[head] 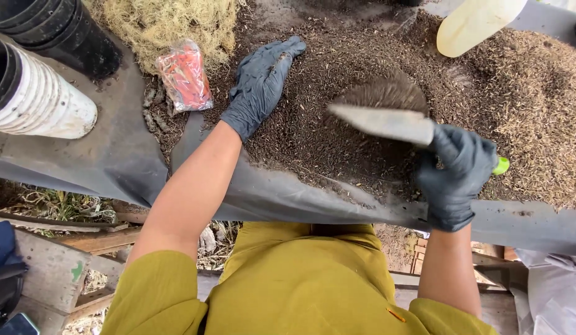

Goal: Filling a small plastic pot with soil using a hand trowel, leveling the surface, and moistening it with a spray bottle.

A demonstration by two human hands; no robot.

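Potting mix [337, 124] lies heaped on the black sheet [114, 155] where we lift a loaded trowel [384, 121] gripped in our right hand [455, 174], our left hand [260, 84] spread flat on the pile, most of it still unscooped.

Clear plastic bag [184, 76] of orange-red pieces, small and crumpled, lies on the counter [102, 155] upper left, between pale moss [170, 22] and dark soil [337, 118], just left of the gloved left hand [261, 84].
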